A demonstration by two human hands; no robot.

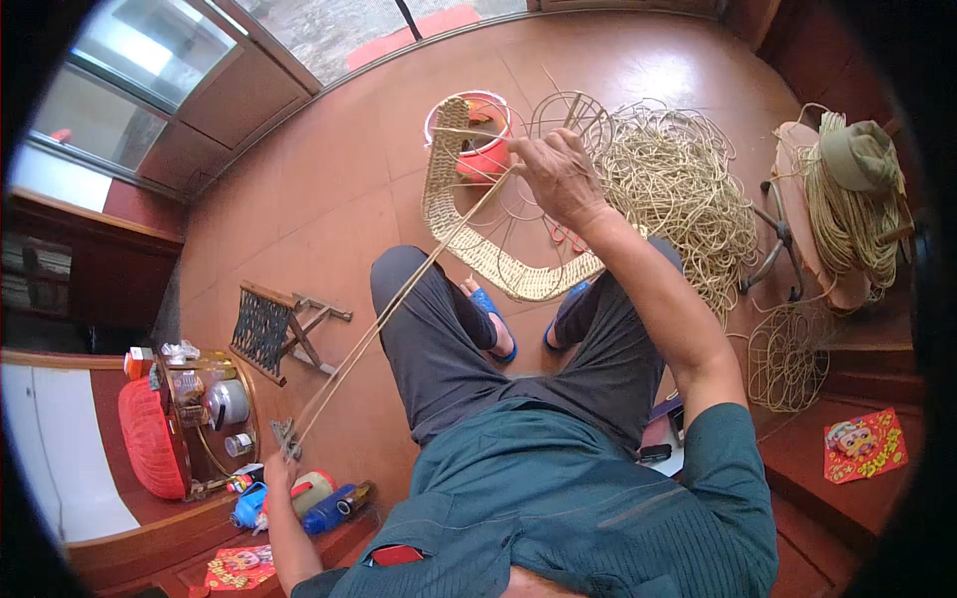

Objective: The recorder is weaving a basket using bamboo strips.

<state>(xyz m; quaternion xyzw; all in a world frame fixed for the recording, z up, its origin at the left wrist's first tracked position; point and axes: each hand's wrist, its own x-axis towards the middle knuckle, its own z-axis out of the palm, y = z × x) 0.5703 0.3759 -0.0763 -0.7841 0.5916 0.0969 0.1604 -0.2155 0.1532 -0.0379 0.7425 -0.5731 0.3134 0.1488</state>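
Observation:
Between my feet stands a partly woven basket (538,282), a thin wire frame with a pale braided band around its edge. My right hand (560,179) is closed above it, pinching a tan cord (399,299) near the band's upper end. The doubled cord stretches taut down across my thigh to my left hand (280,472), held far out to the left. The left fingers look closed around the cord's end, beside a greyish shape (286,439) that I cannot make out.
A red bucket (485,164) stands behind the basket. A large heap of cord (673,179) lies to the right, near a chair (797,219) with coiled cord and a cap. At left are a folding stool (267,334), a shelf (214,399) and flasks (329,508).

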